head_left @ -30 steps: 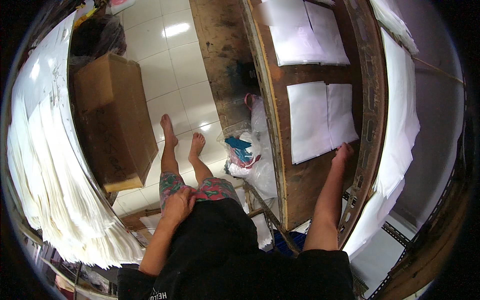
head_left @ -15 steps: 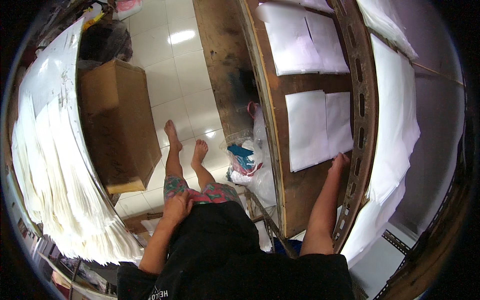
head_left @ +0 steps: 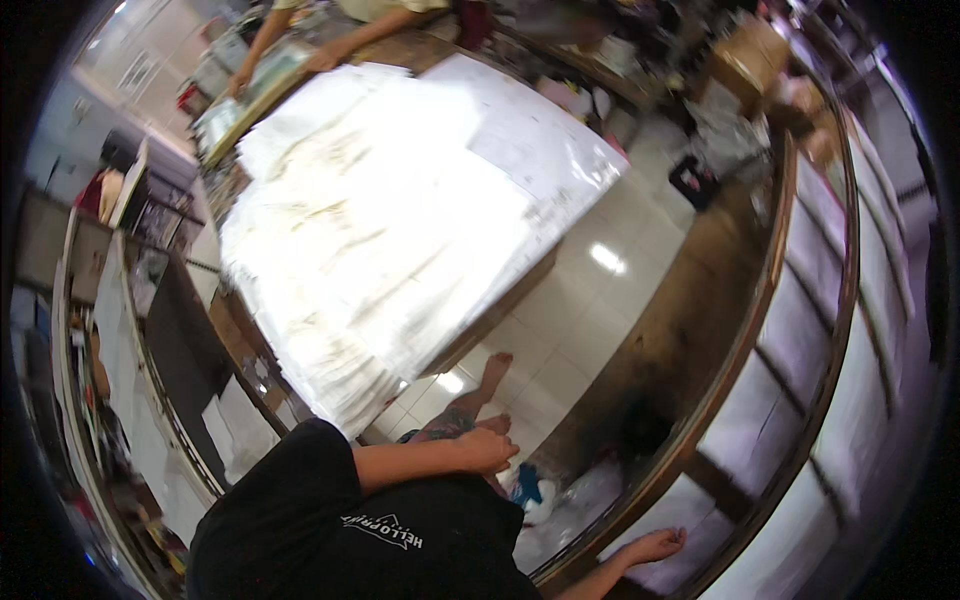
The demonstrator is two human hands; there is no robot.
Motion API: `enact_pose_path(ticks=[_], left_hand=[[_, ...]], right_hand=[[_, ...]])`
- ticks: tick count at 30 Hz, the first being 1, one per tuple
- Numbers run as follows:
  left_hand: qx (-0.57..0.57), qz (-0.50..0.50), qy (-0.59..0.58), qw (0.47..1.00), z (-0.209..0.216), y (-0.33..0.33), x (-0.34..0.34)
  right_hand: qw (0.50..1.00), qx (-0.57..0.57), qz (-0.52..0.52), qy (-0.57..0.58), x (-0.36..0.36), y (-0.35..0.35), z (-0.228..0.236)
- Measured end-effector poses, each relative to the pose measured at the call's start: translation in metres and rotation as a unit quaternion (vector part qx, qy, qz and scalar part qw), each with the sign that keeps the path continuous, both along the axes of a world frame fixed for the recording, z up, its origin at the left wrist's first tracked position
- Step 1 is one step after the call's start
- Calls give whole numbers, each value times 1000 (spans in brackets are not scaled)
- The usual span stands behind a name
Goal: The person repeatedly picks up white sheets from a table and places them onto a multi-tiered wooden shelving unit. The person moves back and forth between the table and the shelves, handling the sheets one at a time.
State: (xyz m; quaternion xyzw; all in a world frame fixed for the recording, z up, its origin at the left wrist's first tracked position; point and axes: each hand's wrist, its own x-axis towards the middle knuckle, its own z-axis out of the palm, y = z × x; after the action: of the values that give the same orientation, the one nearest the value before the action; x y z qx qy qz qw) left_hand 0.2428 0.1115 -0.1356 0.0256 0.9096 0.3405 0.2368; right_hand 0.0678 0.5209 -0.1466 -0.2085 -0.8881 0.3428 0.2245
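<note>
We rest our left hand loosely curled on our knee — right hand open, empty, steadying on the counter rim.

You see your two hands, left hand and right hand, one big paper-covered table, two bare feet.

Brown cardboard box at top right, blurred, possibly open, blue-and-white plastic bag by the feet

Left hand on thigh; right hand touches white sheet.
</note>
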Motion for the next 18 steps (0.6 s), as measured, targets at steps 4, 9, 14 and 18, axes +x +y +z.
enact_pose_path(ticks=[4, 9, 14, 18], left_hand=[[21, 38, 77, 996, 31, -14, -30], [57, 111, 50, 991, 113, -55, -56], [53, 178, 140, 973, 153, -108, -65], [75, 232, 180, 953, 182, -147, -60]], right_hand=[[951, -145, 267, -50, -19, -138, 13], [853, -234, 443, -147, -33, -253, -2], [789, -182, 556, -187, -27, -325, 28], [743, -157, 589, -277, -35, -343, 21]])
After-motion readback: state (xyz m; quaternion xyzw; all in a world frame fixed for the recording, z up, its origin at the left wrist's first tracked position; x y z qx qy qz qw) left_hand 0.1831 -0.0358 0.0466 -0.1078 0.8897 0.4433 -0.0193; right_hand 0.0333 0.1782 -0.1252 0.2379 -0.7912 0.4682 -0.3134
